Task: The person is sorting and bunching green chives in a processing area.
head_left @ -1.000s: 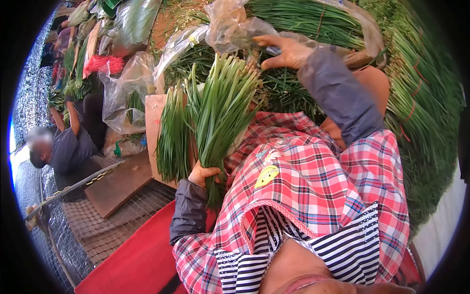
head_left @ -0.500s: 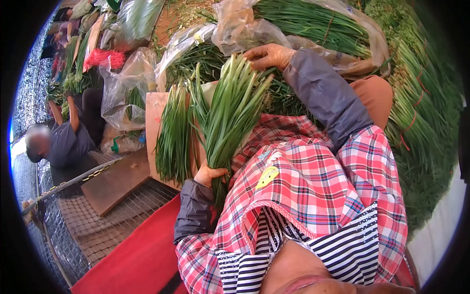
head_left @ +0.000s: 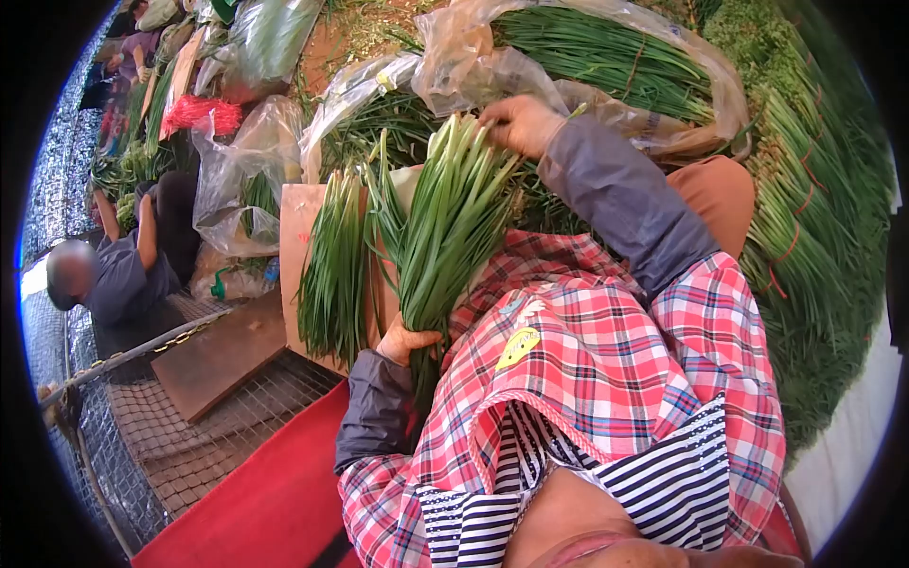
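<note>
My left hand (head_left: 408,342) is wrapped around the leafy lower part of a bunch of garlic chives (head_left: 450,213). The bunch fans upward, its pale stem ends at the top. At those stem ends is my right hand (head_left: 526,125), slightly blurred, its fingers bent and pressed together against the edge of the bunch. What the fingertips pinch is hidden. Just left of the held bunch, another bunch of chives (head_left: 333,270) lies on a tan board (head_left: 295,227).
Beyond my hands, a clear plastic sheet (head_left: 454,66) wraps more long greens (head_left: 606,62). Tied bundles (head_left: 795,189) are heaped at right. At left stand a clear bag (head_left: 251,189), red netting (head_left: 202,115), a brown board (head_left: 222,355) and a seated person (head_left: 123,256).
My right hand has shifted slightly, its fingers now more bent at the stem ends. The held bunch has tilted a little and its top sits slightly lower. My left hand keeps its grip.
</note>
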`<state>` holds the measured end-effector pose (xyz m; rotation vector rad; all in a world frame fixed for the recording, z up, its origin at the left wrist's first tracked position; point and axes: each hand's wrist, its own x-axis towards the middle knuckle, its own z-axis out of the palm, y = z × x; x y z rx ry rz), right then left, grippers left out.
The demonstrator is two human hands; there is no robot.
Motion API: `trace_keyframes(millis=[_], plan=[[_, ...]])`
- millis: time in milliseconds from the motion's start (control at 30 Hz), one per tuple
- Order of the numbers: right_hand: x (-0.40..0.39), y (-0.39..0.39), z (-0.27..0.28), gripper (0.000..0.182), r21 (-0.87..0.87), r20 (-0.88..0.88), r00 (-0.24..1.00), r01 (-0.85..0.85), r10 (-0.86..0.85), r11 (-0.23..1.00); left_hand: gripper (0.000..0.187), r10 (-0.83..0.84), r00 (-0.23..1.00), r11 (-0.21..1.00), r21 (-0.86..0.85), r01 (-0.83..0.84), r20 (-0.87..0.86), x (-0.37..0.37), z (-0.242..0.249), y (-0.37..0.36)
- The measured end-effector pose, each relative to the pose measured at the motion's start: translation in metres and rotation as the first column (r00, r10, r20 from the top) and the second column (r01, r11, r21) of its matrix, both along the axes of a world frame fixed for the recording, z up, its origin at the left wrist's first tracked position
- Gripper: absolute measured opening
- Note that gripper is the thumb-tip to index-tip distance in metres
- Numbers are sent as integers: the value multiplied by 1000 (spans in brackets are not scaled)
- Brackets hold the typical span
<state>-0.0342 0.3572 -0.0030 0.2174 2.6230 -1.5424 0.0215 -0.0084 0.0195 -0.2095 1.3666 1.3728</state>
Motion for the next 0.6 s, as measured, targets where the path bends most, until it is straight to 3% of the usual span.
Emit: trace_keyframes(millis=[67,100,133,167,200,300,367,433,500,567,600], plan=[[-3,35,-3,27,248,-93,980,195,-177,949,62,4,1000,1000,3,-4,-19,1,-1,0],[2,51,11,29,381,3,947,295,-320,876,61,15,1000,1000,-7,-15,-15,2,-5,-3],[12,67,32,25,515,105,945,215,-310,830,60,27,1000,999,-18,-27,-10,3,-12,-8],[16,84,23,21,755,250,940,-39,-233,655,59,39,999,999,-32,-39,-5,5,-16,-13],[26,90,21,31,769,576,810,-491,-110,410,58,62,998,998,-20,-61,20,6,-16,-15],[48,89,11,58,779,450,893,-391,-1,491,52,90,994,996,20,-92,63,8,-22,-16],[44,74,14,82,519,105,977,-211,183,828,49,52,997,998,20,-53,49,5,-26,-22],[28,52,-20,90,295,-104,978,-145,183,944,44,56,998,998,0,-56,32,5,-20,-17],[25,19,-24,85,20,4,971,-238,238,971,42,95,995,995,-22,-95,-12,7,-14,-10],[23,-8,-12,72,35,420,865,-317,273,948,41,123,992,992,-7,-123,8,9,-16,-12],[32,-14,-8,45,146,403,911,-160,89,976,41,136,990,991,3,-136,21,10,-17,-13]])
